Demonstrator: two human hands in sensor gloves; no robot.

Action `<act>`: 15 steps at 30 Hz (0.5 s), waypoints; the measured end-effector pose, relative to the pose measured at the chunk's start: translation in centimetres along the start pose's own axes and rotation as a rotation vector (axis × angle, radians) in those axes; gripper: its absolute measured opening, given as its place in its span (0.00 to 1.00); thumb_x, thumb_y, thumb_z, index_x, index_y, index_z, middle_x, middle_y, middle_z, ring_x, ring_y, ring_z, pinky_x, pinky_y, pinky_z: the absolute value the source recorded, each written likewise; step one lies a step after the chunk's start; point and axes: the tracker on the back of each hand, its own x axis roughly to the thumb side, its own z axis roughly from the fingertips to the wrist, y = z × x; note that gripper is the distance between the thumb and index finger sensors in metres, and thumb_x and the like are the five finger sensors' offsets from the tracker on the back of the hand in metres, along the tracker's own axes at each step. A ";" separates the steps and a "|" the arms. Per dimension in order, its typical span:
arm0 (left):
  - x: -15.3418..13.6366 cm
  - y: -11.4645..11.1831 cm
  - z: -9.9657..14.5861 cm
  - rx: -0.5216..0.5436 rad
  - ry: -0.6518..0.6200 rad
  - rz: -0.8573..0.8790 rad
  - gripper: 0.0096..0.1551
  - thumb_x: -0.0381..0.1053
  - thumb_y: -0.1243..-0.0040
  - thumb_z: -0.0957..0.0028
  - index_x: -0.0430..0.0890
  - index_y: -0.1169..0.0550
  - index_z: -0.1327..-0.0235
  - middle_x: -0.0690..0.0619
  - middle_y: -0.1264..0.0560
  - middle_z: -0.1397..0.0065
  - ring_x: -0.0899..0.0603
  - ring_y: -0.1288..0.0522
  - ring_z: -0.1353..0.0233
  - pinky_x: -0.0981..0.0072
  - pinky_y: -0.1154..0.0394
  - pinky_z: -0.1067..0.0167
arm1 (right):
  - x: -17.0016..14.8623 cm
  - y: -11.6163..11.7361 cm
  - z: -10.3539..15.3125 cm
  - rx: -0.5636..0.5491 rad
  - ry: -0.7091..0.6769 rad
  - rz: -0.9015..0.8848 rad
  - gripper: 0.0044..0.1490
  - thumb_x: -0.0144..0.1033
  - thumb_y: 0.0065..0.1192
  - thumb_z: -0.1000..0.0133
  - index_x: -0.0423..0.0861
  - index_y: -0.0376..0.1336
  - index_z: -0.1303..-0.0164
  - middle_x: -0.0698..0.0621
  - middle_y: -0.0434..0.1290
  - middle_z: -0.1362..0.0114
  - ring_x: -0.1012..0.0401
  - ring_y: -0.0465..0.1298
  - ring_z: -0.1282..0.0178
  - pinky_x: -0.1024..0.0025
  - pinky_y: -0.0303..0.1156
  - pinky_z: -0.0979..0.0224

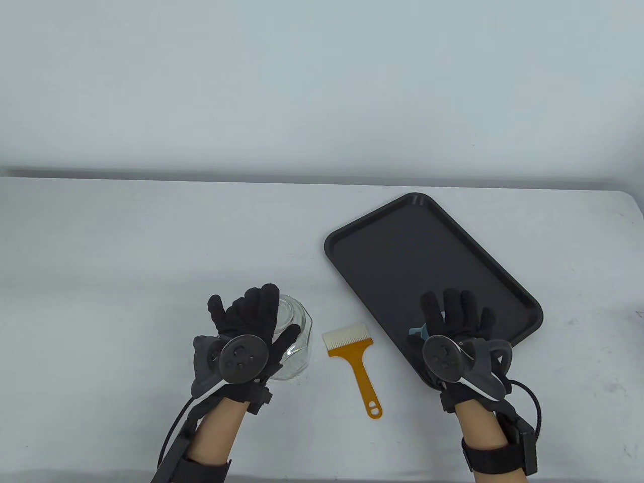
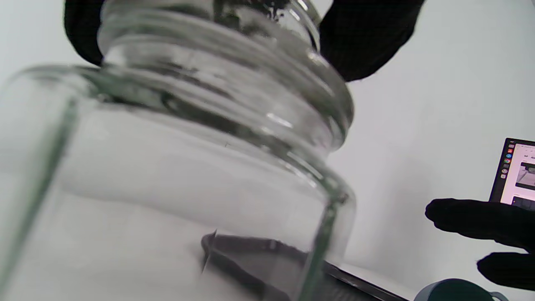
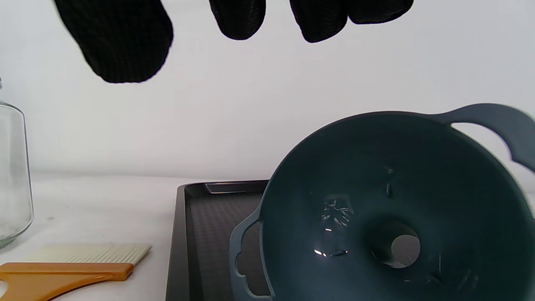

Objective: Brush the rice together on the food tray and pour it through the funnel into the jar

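A clear glass jar [image 1: 298, 347] stands at the front, left of centre. My left hand [image 1: 261, 317] is spread over its mouth. In the left wrist view the jar [image 2: 188, 188] fills the frame, with my thumb [image 2: 363, 42] and a finger on either side of the rim. A black food tray [image 1: 427, 251] lies at an angle on the right, and I see no rice on it. A teal funnel [image 1: 418, 332] lies on the tray's near corner, a few grains sticking inside it [image 3: 376, 209]. My right hand [image 1: 453, 312] hovers above it, fingertips [image 3: 236, 19] apart and holding nothing.
An orange-handled brush [image 1: 357, 357] with white bristles lies flat between jar and tray, handle toward me. A lit screen [image 2: 516, 175] shows far off to the right. The table's far edge meets a pale wall.
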 end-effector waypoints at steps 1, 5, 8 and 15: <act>0.0 0.2 0.1 0.009 -0.007 0.000 0.49 0.59 0.46 0.41 0.30 0.43 0.18 0.19 0.41 0.24 0.11 0.39 0.31 0.09 0.63 0.40 | 0.0 -0.1 0.0 -0.008 0.001 0.003 0.51 0.56 0.57 0.45 0.41 0.45 0.20 0.28 0.45 0.19 0.24 0.47 0.22 0.20 0.39 0.35; 0.3 0.9 0.9 0.040 -0.050 -0.084 0.49 0.60 0.48 0.41 0.32 0.44 0.17 0.19 0.46 0.20 0.09 0.45 0.28 0.10 0.63 0.40 | 0.4 -0.4 0.3 -0.033 -0.012 0.012 0.52 0.57 0.56 0.45 0.41 0.43 0.20 0.27 0.44 0.19 0.24 0.44 0.22 0.19 0.38 0.35; 0.5 1.3 1.7 0.048 -0.076 -0.157 0.50 0.62 0.48 0.41 0.34 0.46 0.16 0.19 0.48 0.19 0.08 0.47 0.27 0.10 0.64 0.40 | 0.9 -0.7 0.5 -0.043 -0.030 0.020 0.55 0.59 0.55 0.45 0.40 0.41 0.19 0.27 0.42 0.18 0.24 0.43 0.22 0.19 0.37 0.36; 1.6 0.8 3.3 -0.026 -0.091 -0.211 0.54 0.63 0.50 0.41 0.34 0.52 0.15 0.19 0.57 0.18 0.07 0.57 0.25 0.10 0.72 0.43 | 2.4 -1.0 1.0 -0.043 -0.098 0.009 0.59 0.63 0.52 0.45 0.38 0.36 0.19 0.26 0.37 0.18 0.23 0.39 0.21 0.18 0.36 0.36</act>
